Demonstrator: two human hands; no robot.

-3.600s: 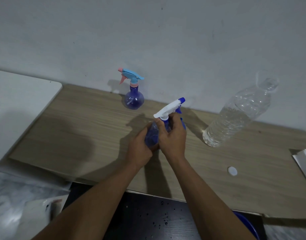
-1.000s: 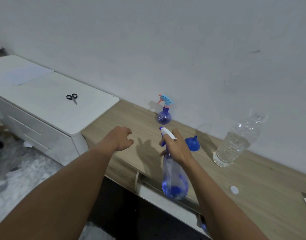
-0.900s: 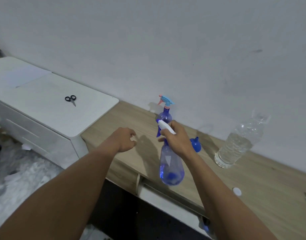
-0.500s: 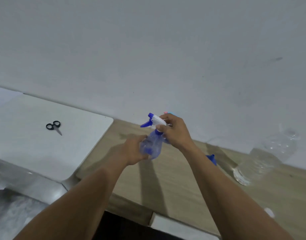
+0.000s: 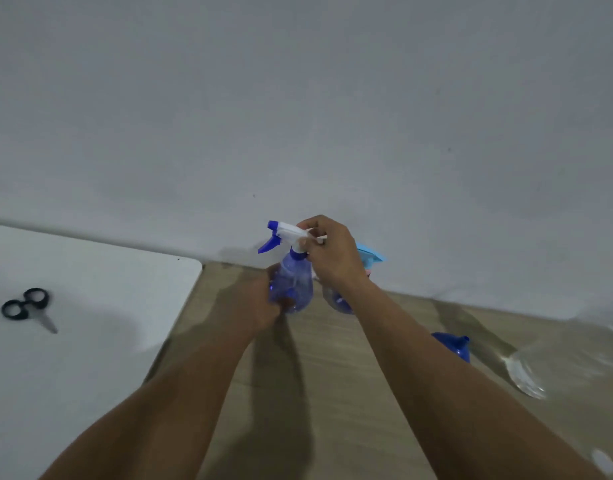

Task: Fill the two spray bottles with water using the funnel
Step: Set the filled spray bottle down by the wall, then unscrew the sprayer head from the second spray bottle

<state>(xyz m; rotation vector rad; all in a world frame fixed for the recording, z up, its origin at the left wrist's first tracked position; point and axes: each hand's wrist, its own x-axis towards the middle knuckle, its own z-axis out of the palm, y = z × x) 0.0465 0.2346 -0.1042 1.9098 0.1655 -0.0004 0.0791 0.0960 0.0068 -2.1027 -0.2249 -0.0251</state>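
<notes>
I hold a blue spray bottle (image 5: 293, 285) with a white and blue trigger head upright above the wooden table (image 5: 332, 393). My left hand (image 5: 260, 303) grips its round body from the left. My right hand (image 5: 332, 254) is closed around the white head and neck. Behind my right wrist stands the second spray bottle (image 5: 369, 261), light blue head showing, its body mostly hidden. A blue funnel (image 5: 454, 346) lies on the table to the right. The clear water bottle (image 5: 526, 375) stands further right, blurred and only partly visible.
A white cabinet top (image 5: 90, 341) adjoins the table on the left, with black-handled scissors (image 5: 28, 308) on it. A white bottle cap (image 5: 602, 460) lies near the table's right front. A plain wall runs behind everything.
The bottle hung from my right hand alone a second ago. It rose toward the wall, my left hand closed on its body, and the view tilted upward.
</notes>
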